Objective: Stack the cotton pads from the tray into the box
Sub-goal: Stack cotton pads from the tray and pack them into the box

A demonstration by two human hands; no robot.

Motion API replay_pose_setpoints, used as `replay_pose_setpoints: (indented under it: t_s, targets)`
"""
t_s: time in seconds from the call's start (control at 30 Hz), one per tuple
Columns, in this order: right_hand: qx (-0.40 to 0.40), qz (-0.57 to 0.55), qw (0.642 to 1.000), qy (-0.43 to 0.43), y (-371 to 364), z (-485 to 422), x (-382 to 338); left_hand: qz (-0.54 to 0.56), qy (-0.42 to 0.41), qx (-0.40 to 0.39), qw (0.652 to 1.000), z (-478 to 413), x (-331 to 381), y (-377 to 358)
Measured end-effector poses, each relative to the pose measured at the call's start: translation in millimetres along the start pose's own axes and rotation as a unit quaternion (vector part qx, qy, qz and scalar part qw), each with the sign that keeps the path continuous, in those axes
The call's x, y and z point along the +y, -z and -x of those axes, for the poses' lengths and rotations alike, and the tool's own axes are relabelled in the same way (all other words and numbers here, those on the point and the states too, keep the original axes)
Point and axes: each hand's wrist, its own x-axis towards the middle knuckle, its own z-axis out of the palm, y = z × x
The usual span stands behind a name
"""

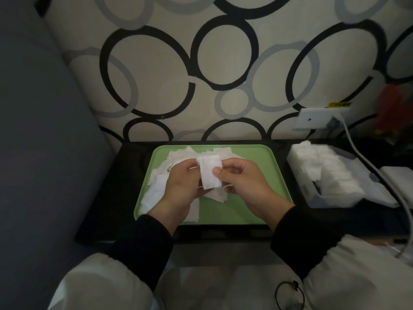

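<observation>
A green tray [257,166] lies on a dark table, with several loose white cotton pads [156,186] scattered over its left and far side. Above the tray's middle, both hands hold a small stack of white cotton pads [209,173] upright between them. My left hand [183,186] grips the stack's left edge and my right hand [241,182] pinches its right edge, thumb on the front. A clear plastic box [330,198] stands to the right of the tray, with rows of white pads stacked inside it.
A patterned wall with black and grey rings rises right behind the table. A wall socket [317,119] with a grey cable [380,175] sits at the right, the cable running past the box. A dark panel fills the left side. My knees are below the table edge.
</observation>
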Motion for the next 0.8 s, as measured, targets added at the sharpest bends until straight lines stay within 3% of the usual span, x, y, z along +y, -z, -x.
replay_pose_setpoints:
  t_s: [0.3, 0.43, 0.57, 0.8]
  targets:
    - [0.053, 0.052, 0.997, 0.001, 2.0, -1.5, 2.7, 0.007, 0.016, -0.033, 0.999, -2.1, -1.4, -0.8]
    - [0.103, 0.155, 0.981, 0.061, 2.1, -2.0, 4.1, 0.025, 0.026, -0.045, 0.998, -0.4, -1.3, -0.5]
    - [0.063, 0.292, 0.937, 0.181, 6.9, 1.4, -2.8, 0.047, 0.046, -0.066, 0.996, 2.6, 0.4, -0.2]
    - [0.017, 0.319, 0.926, 0.2, 10.0, -1.3, -4.4, 0.062, 0.065, -0.085, 0.992, 3.6, 2.9, 0.9]
